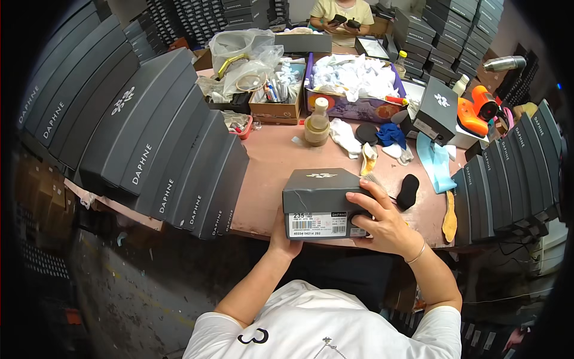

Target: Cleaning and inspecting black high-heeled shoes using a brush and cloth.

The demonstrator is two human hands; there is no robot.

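Observation:
A closed dark grey shoe box (314, 197) with a white label on its near end is between my two hands at the table's front edge. My left hand (282, 236) grips its left side and lower corner; the fingers are mostly hidden behind the box. My right hand (382, 218) holds the right side, its fingers bent over the lid's edge and the near corner. Right of the box lie a black oval pad (408, 191) and a worn yellowish brush (368, 161). A wooden stick (450, 216) rests at the table's right edge.
Tall leaning stacks of grey shoe boxes (140, 119) flank the left, more boxes (508, 167) the right. Behind are a squat bottle (317, 125), a purple carton (359, 107) of white paper, an orange heat gun (475, 113) and blue cloth (435, 161). A person (342, 21) works across the table.

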